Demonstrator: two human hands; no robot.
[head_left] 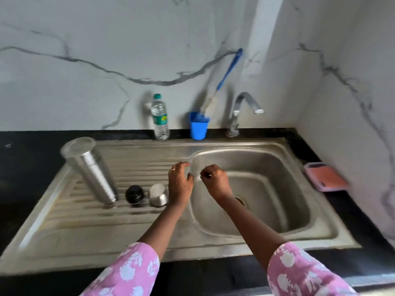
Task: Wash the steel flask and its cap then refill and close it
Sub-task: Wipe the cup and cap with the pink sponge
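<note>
The steel flask (92,171) stands upside down on the drainboard (85,221), mouth down and leaning left. Beside it to the right sit its black inner stopper (134,194) and the steel cap (158,194), apart from each other. My left hand (180,180) hovers over the left rim of the sink basin (267,163), wet, fingers loosely bent, holding nothing. My right hand (215,180) is just to its right above the basin, wet and curled into a fist with nothing visible in it. The two hands do not touch.
The tap (243,110) stands behind the basin with no water visible from its spout. A plastic water bottle (159,118) and a blue cup (198,127) with a long blue brush (228,69) stand at the wall. A pink sponge tray (326,177) lies on the black counter at right.
</note>
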